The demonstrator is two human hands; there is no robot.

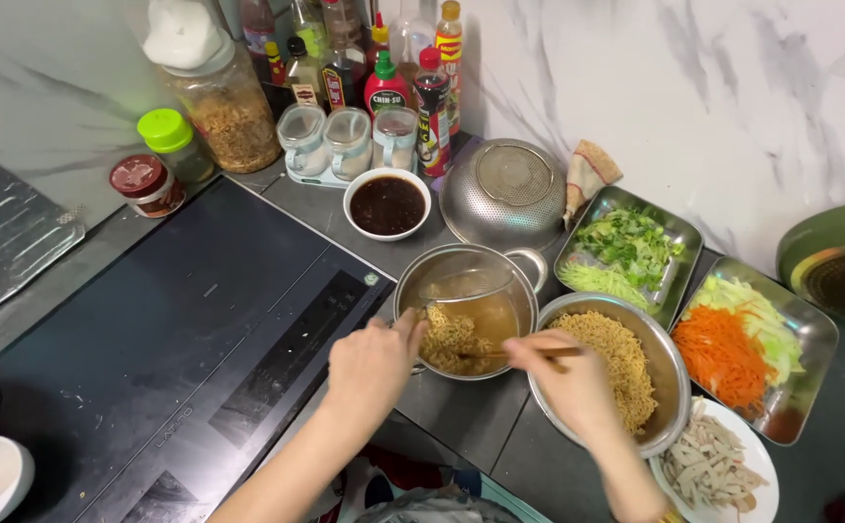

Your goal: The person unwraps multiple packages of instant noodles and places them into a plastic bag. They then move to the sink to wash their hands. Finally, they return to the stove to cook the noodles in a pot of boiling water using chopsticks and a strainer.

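Head view: your left hand grips the near-left rim of the steel pot, fingers curled over the edge and pressed together, thumb at the rim. Your right hand pinches a pair of chopsticks, fingers closed around the upper ends. The long axis of the chopsticks runs nearly level, from the right hand leftward into the pot, with the tips at the clump of noodles lying in broth on the pot's near side. The noodles therefore lie directly to the left of the right hand and just right of the left hand; the left hand is nearer to them, but the chopstick tips already touch them. Just beside the pot on the right, touching or nearly touching it, stands the steel bowl already holding noodles; the right hand hangs over its near-left edge. Behind the pot sit a bowl of dark sauce and an upturned colander.
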